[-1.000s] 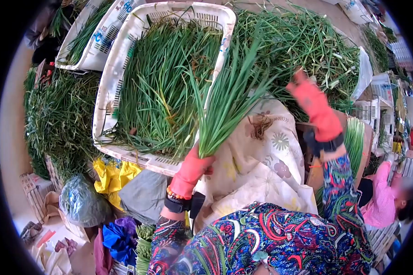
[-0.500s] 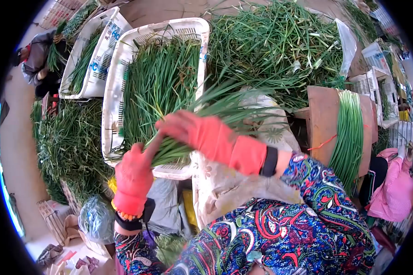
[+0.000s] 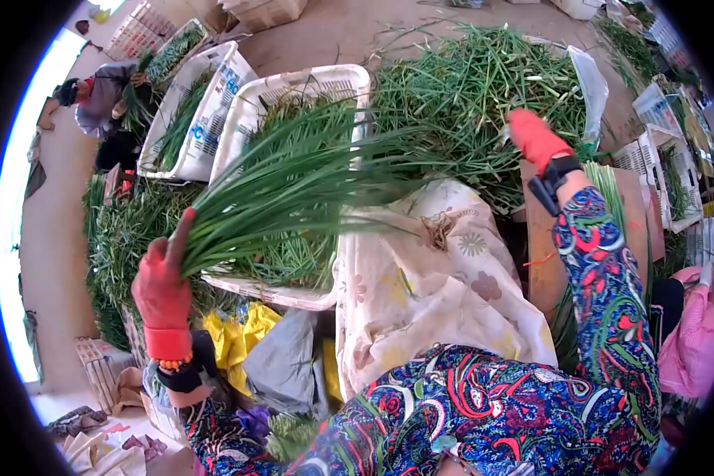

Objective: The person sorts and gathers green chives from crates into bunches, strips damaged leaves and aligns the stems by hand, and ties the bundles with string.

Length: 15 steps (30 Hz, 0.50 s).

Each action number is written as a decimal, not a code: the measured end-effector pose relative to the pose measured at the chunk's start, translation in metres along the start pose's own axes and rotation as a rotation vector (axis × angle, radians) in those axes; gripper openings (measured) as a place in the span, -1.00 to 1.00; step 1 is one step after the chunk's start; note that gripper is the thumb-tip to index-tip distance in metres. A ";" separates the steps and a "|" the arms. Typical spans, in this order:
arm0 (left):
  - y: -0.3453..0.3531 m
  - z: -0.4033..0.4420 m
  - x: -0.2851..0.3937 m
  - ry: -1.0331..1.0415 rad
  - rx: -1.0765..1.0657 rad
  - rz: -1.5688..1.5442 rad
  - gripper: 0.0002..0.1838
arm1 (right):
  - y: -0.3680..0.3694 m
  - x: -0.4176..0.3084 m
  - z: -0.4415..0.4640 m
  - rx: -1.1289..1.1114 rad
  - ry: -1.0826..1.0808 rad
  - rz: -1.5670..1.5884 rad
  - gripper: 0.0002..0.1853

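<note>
My left hand [image 3: 164, 293], in a red-orange glove, is closed around a bunch of long green chives [image 3: 285, 186]. Their leaves fan out to the right above a white plastic crate [image 3: 362, 87] that holds more chives. Out to the right, my gloved right hand [image 3: 538, 143] is over the near right part of a heap of loose green stalks [image 3: 476, 95]. Motion smears its fingers, so I cannot see whether anything is in them. Below that hand, a neat bundle of chives [image 3: 608, 186] lies on a brown board [image 3: 543, 230], partly covered by my sleeve.
A flowered cloth [image 3: 444, 293] lies in front of me, with dry brown scraps [image 3: 438, 230] on it. Another crate [image 3: 222, 67] stands tilted at the upper left, near a person [image 3: 107, 95]. Leaf piles [image 3: 135, 246] lie left. A person in pink [image 3: 694, 341] is at the right edge.
My hands have moved apart. The left has gone left and slightly down with the chives; the right has let go of the bunch and swung up and right to the heap.
</note>
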<state>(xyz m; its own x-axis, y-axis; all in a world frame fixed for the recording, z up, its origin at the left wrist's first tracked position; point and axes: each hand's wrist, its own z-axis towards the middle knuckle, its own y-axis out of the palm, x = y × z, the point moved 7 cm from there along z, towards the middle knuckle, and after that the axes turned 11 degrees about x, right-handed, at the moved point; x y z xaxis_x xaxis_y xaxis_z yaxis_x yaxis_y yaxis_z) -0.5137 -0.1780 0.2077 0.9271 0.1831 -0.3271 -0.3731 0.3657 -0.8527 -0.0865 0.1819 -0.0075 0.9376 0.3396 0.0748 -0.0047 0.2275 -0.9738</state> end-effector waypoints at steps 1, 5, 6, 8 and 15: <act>-0.006 0.003 -0.005 -0.017 -0.055 0.017 -0.12 | 0.007 0.020 0.001 -0.159 0.115 -0.133 -0.49; -0.025 0.016 -0.012 -0.038 -0.022 0.158 -0.07 | -0.070 -0.059 -0.011 -0.103 -0.143 0.644 -0.28; -0.028 0.018 -0.012 -0.044 -0.002 0.154 -0.07 | -0.086 -0.090 -0.023 -0.290 -0.136 0.909 -0.28; -0.034 0.024 -0.012 -0.070 0.009 0.157 -0.07 | -0.112 -0.152 -0.053 -0.495 -0.138 1.153 -0.29; -0.063 0.034 0.010 -0.043 0.157 0.118 -0.12 | -0.119 -0.231 -0.052 -0.233 -0.184 0.813 -0.54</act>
<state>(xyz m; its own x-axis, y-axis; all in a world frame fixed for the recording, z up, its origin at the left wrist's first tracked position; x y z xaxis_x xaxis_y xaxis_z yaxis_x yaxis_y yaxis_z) -0.4827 -0.1679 0.2720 0.8753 0.2704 -0.4009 -0.4835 0.4762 -0.7345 -0.2846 0.0291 0.0803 0.6030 0.4624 -0.6500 -0.5592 -0.3362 -0.7578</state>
